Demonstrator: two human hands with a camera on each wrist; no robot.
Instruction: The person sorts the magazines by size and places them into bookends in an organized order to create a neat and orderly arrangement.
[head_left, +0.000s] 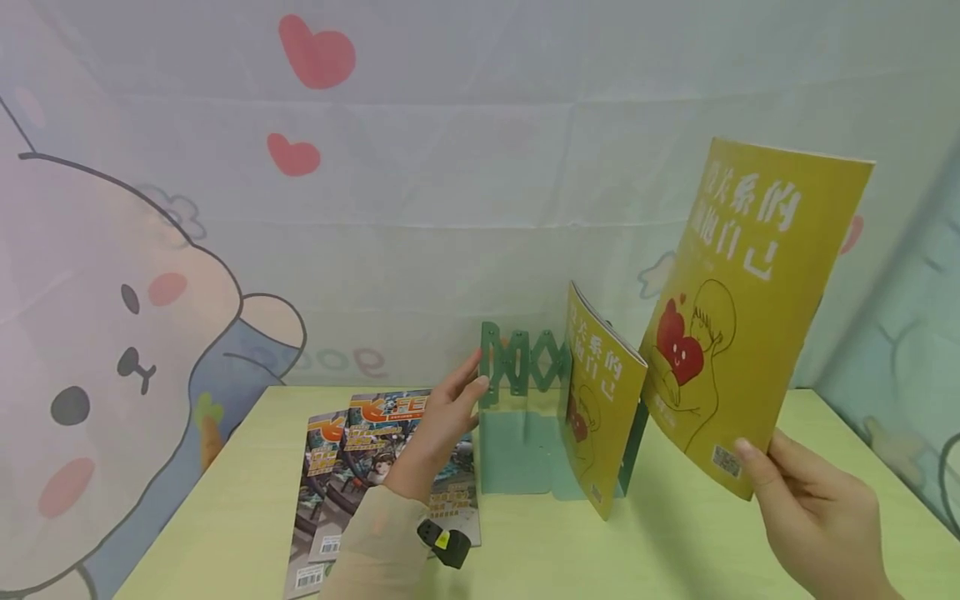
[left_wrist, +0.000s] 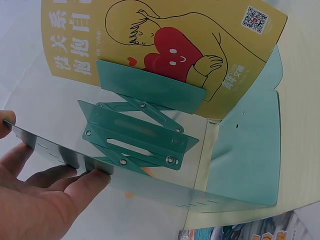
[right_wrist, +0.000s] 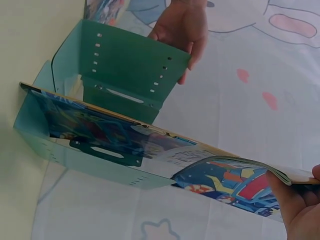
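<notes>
Left hand (head_left: 442,417) grips the green expandable bookend's (head_left: 525,417) left plate, steadying it, while right hand (head_left: 813,500) pinches a yellow book (head_left: 757,317) upright beside the shelved copy (head_left: 600,400).

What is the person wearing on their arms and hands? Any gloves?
No gloves: both hands are bare. The left hand comes out of a long, pale beige sleeve that reaches the wrist. A small black device with a yellow mark is strapped at that wrist. The right hand shows no sleeve, ring or band in the head view.
</notes>
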